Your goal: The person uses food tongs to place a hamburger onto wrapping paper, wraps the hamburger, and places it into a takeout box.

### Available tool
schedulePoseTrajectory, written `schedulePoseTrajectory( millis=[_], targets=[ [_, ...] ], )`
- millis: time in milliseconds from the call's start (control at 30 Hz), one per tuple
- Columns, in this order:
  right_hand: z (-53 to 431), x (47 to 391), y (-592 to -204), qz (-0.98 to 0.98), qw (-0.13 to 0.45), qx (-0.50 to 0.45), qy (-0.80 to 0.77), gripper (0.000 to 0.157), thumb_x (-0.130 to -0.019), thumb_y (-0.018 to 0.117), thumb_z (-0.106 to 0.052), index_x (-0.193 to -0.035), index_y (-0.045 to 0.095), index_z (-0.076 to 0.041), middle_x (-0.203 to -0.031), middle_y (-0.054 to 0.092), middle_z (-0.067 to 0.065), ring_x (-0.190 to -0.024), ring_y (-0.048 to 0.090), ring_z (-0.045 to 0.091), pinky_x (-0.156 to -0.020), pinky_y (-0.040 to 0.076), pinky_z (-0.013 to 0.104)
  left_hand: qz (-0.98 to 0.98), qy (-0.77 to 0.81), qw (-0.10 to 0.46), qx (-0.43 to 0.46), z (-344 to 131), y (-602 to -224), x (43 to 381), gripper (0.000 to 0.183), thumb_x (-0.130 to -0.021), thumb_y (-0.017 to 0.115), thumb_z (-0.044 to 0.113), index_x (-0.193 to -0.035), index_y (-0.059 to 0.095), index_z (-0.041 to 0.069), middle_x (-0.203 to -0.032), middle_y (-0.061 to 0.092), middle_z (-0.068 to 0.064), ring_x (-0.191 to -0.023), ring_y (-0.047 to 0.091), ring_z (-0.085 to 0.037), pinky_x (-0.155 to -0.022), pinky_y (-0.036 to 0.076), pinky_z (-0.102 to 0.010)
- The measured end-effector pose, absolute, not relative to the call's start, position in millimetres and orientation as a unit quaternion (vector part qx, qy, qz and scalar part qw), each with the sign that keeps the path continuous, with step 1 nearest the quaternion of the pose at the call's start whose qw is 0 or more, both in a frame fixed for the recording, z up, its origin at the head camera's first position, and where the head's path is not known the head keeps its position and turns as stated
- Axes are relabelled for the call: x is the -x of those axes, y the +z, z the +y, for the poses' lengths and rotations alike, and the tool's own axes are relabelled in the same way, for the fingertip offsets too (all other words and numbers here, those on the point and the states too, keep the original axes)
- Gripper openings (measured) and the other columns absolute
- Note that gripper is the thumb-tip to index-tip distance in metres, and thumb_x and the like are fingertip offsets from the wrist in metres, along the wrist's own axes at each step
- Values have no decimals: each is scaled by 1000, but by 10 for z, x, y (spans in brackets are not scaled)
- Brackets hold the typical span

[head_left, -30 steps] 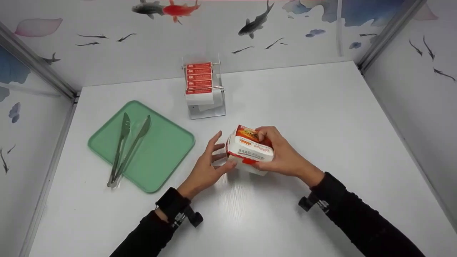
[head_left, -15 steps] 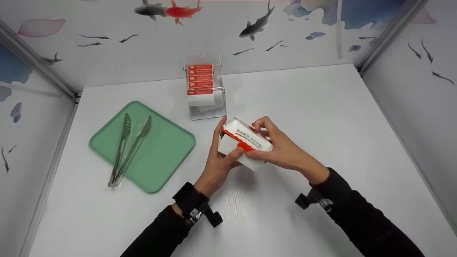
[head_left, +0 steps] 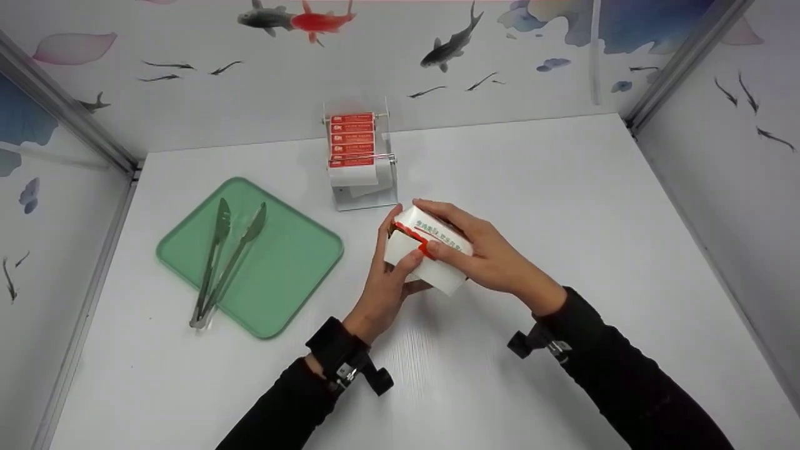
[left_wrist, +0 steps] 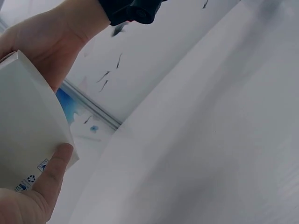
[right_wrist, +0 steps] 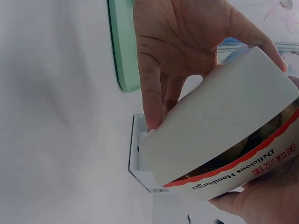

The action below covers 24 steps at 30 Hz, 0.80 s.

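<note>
Both hands hold a white and red hamburger box [head_left: 440, 272] off the table, tilted. My left hand [head_left: 381, 297] grips its left side and underside, thumb on the front panel. My right hand [head_left: 500, 259] grips the right side, with its thumb by the red front tab and its fingers over the lid. In the right wrist view, the box [right_wrist: 219, 114] shows "Delicious Hamburger" lettering and a dark band between the lid's red edge and the base; I cannot tell whether it is a gap. The left wrist view shows a fingertip pressing a white panel of the box [left_wrist: 28, 116].
A green tray [head_left: 294, 275] lies to the left, with metal tongs [head_left: 212, 269] across it, their joined end past its edge. Behind the hands stands a dispenser [head_left: 369, 199] with a roll of red labels [head_left: 352, 140]. Printed walls [head_left: 375, 75] enclose the table.
My left hand has come in from beside the box and taken hold of it. The box has been raised and tilted, front panel upward. My right fingers have shifted across the lid, thumb to the tab.
</note>
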State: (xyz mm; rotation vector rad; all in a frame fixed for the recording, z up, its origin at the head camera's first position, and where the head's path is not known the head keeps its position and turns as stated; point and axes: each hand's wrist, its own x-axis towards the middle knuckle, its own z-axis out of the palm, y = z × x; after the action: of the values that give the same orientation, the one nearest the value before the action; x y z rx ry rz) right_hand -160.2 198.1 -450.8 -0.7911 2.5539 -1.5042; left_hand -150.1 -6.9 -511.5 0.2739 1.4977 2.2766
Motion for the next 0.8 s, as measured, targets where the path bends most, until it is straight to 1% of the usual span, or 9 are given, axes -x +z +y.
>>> schedulePoseTrajectory(
  millis=[100, 167, 300, 433, 567, 600, 667, 733, 800],
  targets=[
    [1982, 1614, -4521, 831, 33, 253, -494, 60, -105, 68, -20, -162, 48, -26, -149, 64, -1, -104, 63, 19, -84, 52, 32, 530, 816, 209, -100, -80, -5111, 1495, 85, -98, 61, 44, -167, 12, 51, -163, 40, -7, -127, 65, -28, -99, 61, -52],
    [1981, 1621, -4528, 831, 28, 249, -497, 60, -105, 69, -19, -162, 50, -25, -150, 64, 0, -104, 63, 19, -84, 52, 30, 528, 817, 210, -94, -81, -5116, 1493, 87, -98, 60, 45, -167, 9, 52, -167, 37, -6, -129, 65, -28, -101, 60, -54],
    [1966, 1635, -4541, 834, 1, 250, -491, 58, -105, 69, -19, -160, 52, -22, -152, 64, 1, -105, 63, 19, -84, 52, 29, 529, 822, 196, -71, -64, -5139, 1500, 88, -99, 63, 41, -165, 5, 50, -168, 36, -5, -129, 67, -29, -100, 61, -54],
    [1946, 1649, -4559, 843, -34, 256, -471, 57, -106, 68, -20, -160, 52, -21, -152, 65, 4, -109, 66, 19, -85, 54, 31, 536, 821, 188, -59, -43, -5155, 1507, 85, -101, 62, 41, -166, 8, 49, -171, 34, -2, -130, 67, -29, -99, 61, -54],
    [1933, 1658, -4581, 849, -54, 255, -460, 57, -106, 67, -20, -161, 51, -20, -151, 66, 5, -115, 68, 18, -90, 56, 34, 541, 817, 189, -57, -32, -5151, 1510, 83, -104, 58, 42, -169, 8, 49, -173, 33, 0, -133, 65, -30, -100, 61, -55],
    [1931, 1660, -4586, 849, -57, 255, -459, 57, -106, 67, -21, -161, 51, -20, -152, 65, 4, -119, 68, 18, -94, 56, 35, 540, 818, 190, -56, -30, -5150, 1511, 82, -104, 58, 42, -169, 9, 48, -172, 35, -1, -133, 65, -30, -100, 61, -55],
    [1927, 1664, -4592, 847, -64, 257, -462, 57, -106, 68, -21, -161, 51, -20, -152, 65, 2, -120, 68, 17, -95, 56, 34, 538, 819, 191, -54, -28, -5147, 1513, 80, -106, 56, 41, -170, 9, 47, -171, 38, -3, -134, 65, -30, -101, 60, -56],
    [1927, 1666, -4599, 844, -71, 264, -462, 54, -106, 69, -21, -158, 55, -19, -153, 65, 0, -126, 67, 16, -101, 55, 33, 536, 821, 191, -52, -28, -5145, 1514, 79, -107, 55, 40, -170, 9, 46, -170, 39, -5, -134, 65, -31, -101, 60, -56],
    [1928, 1671, -4610, 838, -78, 275, -465, 48, -105, 70, -19, -153, 61, -19, -154, 64, -1, -136, 64, 16, -109, 53, 35, 536, 821, 191, -49, -28, -5144, 1514, 78, -107, 55, 41, -170, 9, 44, -168, 40, -5, -134, 65, -32, -101, 60, -56]
  ],
)
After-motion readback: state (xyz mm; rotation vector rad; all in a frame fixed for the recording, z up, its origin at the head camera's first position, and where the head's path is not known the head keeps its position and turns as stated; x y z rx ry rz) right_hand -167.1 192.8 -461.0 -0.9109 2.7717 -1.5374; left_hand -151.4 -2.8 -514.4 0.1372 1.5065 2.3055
